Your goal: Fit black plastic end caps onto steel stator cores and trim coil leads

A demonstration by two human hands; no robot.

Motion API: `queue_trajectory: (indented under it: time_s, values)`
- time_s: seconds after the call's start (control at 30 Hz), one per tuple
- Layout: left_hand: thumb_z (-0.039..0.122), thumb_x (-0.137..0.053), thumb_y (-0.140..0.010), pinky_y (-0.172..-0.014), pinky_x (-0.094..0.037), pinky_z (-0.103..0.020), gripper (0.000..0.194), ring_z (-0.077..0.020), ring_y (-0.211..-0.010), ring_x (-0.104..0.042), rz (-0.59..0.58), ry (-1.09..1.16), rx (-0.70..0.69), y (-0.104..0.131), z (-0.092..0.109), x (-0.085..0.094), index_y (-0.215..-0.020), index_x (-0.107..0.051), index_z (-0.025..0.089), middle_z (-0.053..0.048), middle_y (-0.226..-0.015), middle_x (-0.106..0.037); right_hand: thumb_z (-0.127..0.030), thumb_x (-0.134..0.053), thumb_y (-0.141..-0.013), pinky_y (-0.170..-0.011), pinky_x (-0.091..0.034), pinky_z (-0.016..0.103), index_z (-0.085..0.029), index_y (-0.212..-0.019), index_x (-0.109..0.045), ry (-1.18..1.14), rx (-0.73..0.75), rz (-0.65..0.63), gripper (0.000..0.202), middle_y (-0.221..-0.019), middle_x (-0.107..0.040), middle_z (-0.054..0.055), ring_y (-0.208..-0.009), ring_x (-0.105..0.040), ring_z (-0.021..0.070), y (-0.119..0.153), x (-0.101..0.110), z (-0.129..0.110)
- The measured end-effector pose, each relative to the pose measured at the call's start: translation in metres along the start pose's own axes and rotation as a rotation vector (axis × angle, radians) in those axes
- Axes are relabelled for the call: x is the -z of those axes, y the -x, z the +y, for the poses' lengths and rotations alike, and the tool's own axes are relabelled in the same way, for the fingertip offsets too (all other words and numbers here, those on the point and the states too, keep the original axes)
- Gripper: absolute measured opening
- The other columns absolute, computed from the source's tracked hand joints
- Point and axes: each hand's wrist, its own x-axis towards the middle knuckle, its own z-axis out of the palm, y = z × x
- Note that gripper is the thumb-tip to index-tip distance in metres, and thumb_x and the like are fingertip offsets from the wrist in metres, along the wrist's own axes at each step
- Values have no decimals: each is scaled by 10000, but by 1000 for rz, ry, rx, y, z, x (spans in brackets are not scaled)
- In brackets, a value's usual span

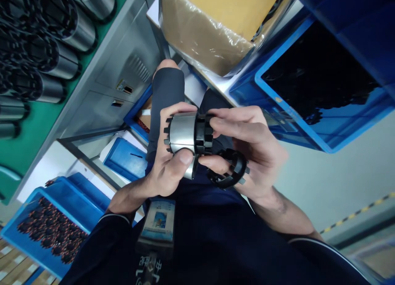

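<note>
My left hand (169, 165) is closed around a silver metal motor stator core (182, 130), with black plastic teeth showing at its left end. A second silver edge shows below my left thumb; whether it belongs to another core I cannot tell. At the core's right end, the fingers of my right hand (256, 145) grip a black toothed plastic ring (204, 133), which lies against or very near the metal. Another black toothed ring (230, 169) hangs around my right thumb, tilted.
Several silver cores (52, 56) stand on the green bench (40, 128) at left. A blue crate (259, 77) of black parts is at right, beside a plastic-lined box (203, 38). Lower left, a blue bin (18, 211) holds small dark parts. A grey cabinet (114, 67) borders the bench.
</note>
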Motion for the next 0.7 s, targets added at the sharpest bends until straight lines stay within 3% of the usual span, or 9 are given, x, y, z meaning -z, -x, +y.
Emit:
queue_trajectory:
  time_s: [0.07, 0.13, 0.2, 0.37, 0.43, 0.53, 0.6, 0.7]
  values:
    - [670, -807, -1004, -1164, -668, -641, 512, -442, -1391, -757, -119, -12, -58, 1, 0, 3, -1421, -733, 381, -103, -1191, -817, -386, -980, -973, -1078, -761, 528, -406, -1500, -812, -23, 29, 12, 554, -1375, -822, 43, -1285, -808, 325, 0, 2, 1]
    - [662, -789, -1029, -1128, -672, -623, 517, -449, -1356, -772, -150, -44, -82, -2, -2, 9, -1444, -731, 360, -115, -1208, -806, -371, -1001, -959, -1064, -758, 476, -373, -1478, -827, -38, 40, 11, 547, -1359, -808, 53, -1281, -808, 298, 0, 5, 2]
    - [681, -833, -990, -1099, -677, -600, 581, -452, -1305, -789, -169, -88, -121, -8, -7, 16, -1446, -738, 333, -123, -1274, -785, -400, -999, -963, -1020, -768, 464, -389, -1457, -830, -37, 44, -14, 522, -1361, -791, 51, -1256, -812, 285, 1, 6, 4]
    - [577, -846, -973, -1071, -701, -520, 605, -368, -1222, -804, -360, -114, -371, -21, -18, 27, -1510, -710, 333, -103, -1412, -725, -520, -983, -958, -975, -772, 484, -466, -1346, -835, -37, -41, -39, 419, -1255, -779, 38, -1227, -802, 291, -2, 1, 1]
    - [566, -782, -1012, -1075, -697, -502, 557, -349, -1226, -796, -311, -104, -355, -21, -19, 24, -1518, -703, 349, -94, -1409, -735, -510, -974, -967, -1071, -747, 494, -432, -1329, -856, -13, -54, -50, 388, -1271, -769, 43, -1264, -785, 292, -7, 2, -5]
    - [688, -678, -1062, -997, -724, -497, 476, -350, -1198, -820, -139, -1, -225, -19, -19, 14, -1399, -742, 358, -80, -1337, -790, -468, -866, -1072, -1157, -698, 489, -404, -1489, -820, 75, -152, -152, 425, -1386, -751, 63, -1279, -777, 293, -17, 13, -13]
    - [757, -584, -1097, -936, -731, -492, 477, -349, -1182, -832, -21, 66, -160, -19, -18, 7, -1273, -764, 352, -66, -1161, -823, -407, -770, -1141, -1026, -708, 442, -439, -1582, -760, 119, -249, -218, 442, -1352, -769, 53, -1144, -791, 260, -22, 25, -14]
    - [828, -435, -1112, -857, -727, -500, 619, -364, -1133, -831, 68, 38, -235, -22, -13, -1, -1049, -776, 315, -80, -913, -791, -243, -773, -1127, -826, -649, 367, -381, -1440, -829, 110, -185, -249, 347, -1094, -800, 11, -906, -751, 193, -26, 40, -8]
